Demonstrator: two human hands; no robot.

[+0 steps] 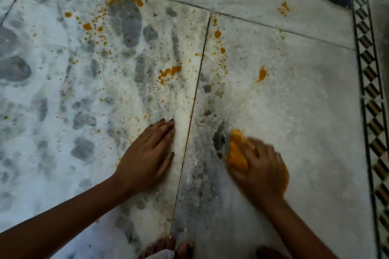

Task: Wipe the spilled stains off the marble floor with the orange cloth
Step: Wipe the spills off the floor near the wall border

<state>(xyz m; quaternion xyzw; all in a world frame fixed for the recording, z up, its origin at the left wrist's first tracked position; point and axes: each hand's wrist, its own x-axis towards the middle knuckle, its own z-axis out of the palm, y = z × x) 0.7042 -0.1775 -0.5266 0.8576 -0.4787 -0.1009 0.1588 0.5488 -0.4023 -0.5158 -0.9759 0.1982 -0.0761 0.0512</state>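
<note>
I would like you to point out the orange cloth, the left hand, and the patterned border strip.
orange cloth point(235, 152): head view, on the exposed fold beside the fingers.
left hand point(147, 153): head view, on its back.
patterned border strip point(370, 82): head view, on a dark tile.

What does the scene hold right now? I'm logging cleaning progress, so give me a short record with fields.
left hand: flat on the marble floor, fingers spread, holding nothing
right hand: gripping the orange cloth, blurred
orange stains: many remain, mostly beyond both hands
floor near the hands: wet-looking, largely free of orange
border: patterned tile strip along the right edge
</note>
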